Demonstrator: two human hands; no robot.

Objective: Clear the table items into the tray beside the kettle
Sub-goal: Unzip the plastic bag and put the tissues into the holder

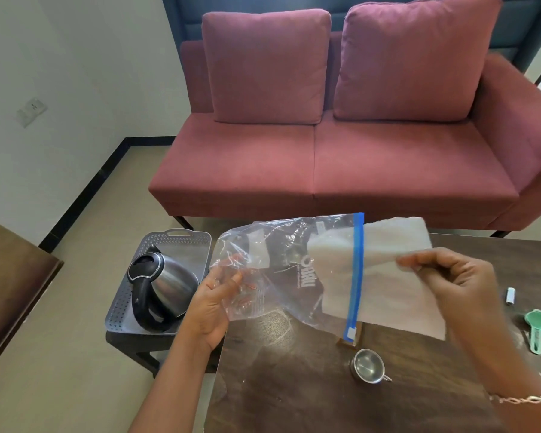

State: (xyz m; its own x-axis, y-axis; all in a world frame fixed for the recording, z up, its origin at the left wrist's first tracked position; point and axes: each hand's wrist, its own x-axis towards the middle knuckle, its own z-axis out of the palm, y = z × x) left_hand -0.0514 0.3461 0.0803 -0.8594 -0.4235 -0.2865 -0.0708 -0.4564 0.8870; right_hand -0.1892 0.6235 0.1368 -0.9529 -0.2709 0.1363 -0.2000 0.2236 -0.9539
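My left hand grips the closed end of a clear zip bag with a blue seal strip, held above the dark wooden table. My right hand pinches a white cloth that lies halfway inside the bag's mouth. A grey perforated tray stands on a low stool to the left of the table, with a steel kettle on it. On the table sit a small steel cup, a green plastic strainer and a small white spool.
A maroon sofa stands behind the table. A brown wooden surface juts in at the left edge. Beige floor lies between it and the stool. A small brown object is partly hidden under the bag.
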